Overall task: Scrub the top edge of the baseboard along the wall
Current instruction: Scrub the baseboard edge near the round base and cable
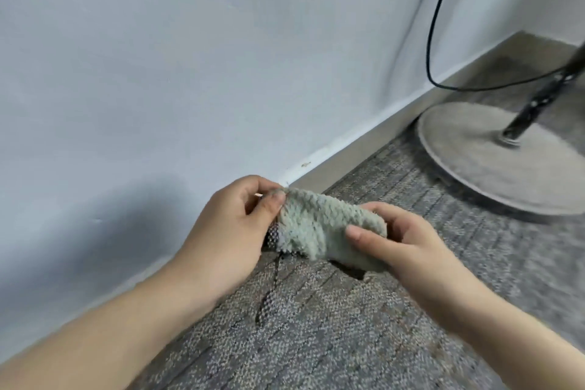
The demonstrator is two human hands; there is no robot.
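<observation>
Hands: left hand (231,225) and right hand (402,247) are both pinching a green cloth (319,225)
Ahead: round stand base (474,168) is sitting beside the baseboard (373,133)

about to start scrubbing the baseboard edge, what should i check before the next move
1. Both hands grip the cloth: ok, left hand and right hand pinch its ends.
2. Cloth on the baseboard top edge: not ok, it is held above the carpet.
3. Edge ahead clean: not ok, dark specks show.
4. Path along the baseboard free: not ok, the fan base sits close to it and the black cord loops down near it.
5. Cloth damp: cannot tell.
</observation>
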